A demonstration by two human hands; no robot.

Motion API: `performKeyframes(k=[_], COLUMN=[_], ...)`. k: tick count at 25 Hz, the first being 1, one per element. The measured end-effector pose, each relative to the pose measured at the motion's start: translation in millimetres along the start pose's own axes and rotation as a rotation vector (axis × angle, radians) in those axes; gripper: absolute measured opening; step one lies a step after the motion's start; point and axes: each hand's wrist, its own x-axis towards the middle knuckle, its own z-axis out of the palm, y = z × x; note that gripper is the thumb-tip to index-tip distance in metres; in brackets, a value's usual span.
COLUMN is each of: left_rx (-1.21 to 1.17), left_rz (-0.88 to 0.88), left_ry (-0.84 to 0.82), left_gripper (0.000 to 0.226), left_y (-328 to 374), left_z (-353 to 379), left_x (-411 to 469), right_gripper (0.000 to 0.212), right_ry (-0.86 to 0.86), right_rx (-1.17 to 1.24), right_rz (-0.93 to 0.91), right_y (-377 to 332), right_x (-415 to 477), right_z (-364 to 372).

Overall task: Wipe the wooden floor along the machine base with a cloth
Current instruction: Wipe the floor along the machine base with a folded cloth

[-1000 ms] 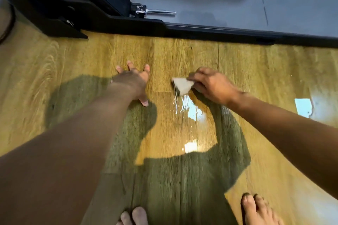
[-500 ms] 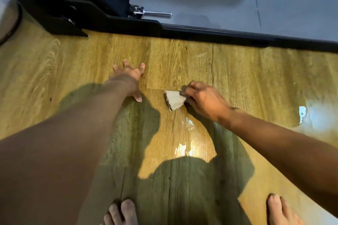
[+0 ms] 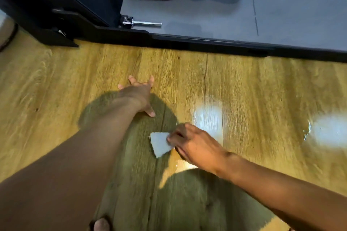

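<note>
Wiping well means flat, even pressure: your right hand (image 3: 195, 146) pinches the cloth (image 3: 160, 143) against the floor (image 3: 244, 84), well short of the base (image 3: 206, 42). Your left hand (image 3: 139, 95) braces, fingers spread. Work overlapping strokes toward the base.

No text, label, brand, number or sign can be read anywhere in the view — not on the black machine base (image 3: 187, 43), the grey mat (image 3: 244, 15), the cloth (image 3: 159, 143) or the wooden floor (image 3: 253, 84). The surfaces in view are plain, and the picture is blurred, so any fine print — if there is any — is too small to tell.
</note>
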Motion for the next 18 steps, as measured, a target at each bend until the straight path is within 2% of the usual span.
performKeyframes(k=[2,3,4,6,7,9,11,14,16,18], left_rx=[0.009,0.013,0.022,0.054,0.053,0.044,0.058,0.070,0.073,0.062], left_rz=[0.001,0.003,-0.001,-0.019,-0.031,-0.040,-0.037,-0.044,-0.056,-0.052], left_ry=[-0.004,-0.006,-0.006,-0.004,-0.005,-0.015,-0.023,-0.043,-0.061,-0.067], left_gripper=[0.129,0.130,0.131,0.131,0.131,0.131,0.133,0.135,0.134,0.132], left_y=[2,3,4,5,5,5,4,6,8,10], left_z=[-1,-2,-2,-2,-2,-2,-2,-5,-6,-9], left_x=[4,4,5,6,6,7,8,9,5,2], right_gripper=[0.032,0.032,0.031,0.027,0.026,0.027,0.028,0.026,0.025,0.025], right_ry=[-0.050,-0.087,-0.094,0.030,0.122,0.200,0.186,0.147,0.191,0.093], right_rx=[0.001,0.046,0.097,0.120,0.057,-0.092,-0.192,-0.246,-0.231,-0.177], right_rz=[-0.157,-0.163,-0.130,-0.051,0.000,0.153,0.266,0.338,0.275,0.095], right_y=[-4,2,16,62,90,146,185,194,182,160], right_x=[-19,-22,-16,16,38,77,102,105,88,63], right_z=[-1,-7,-15,-40,-57,-88,-104,-89,-71,-63])
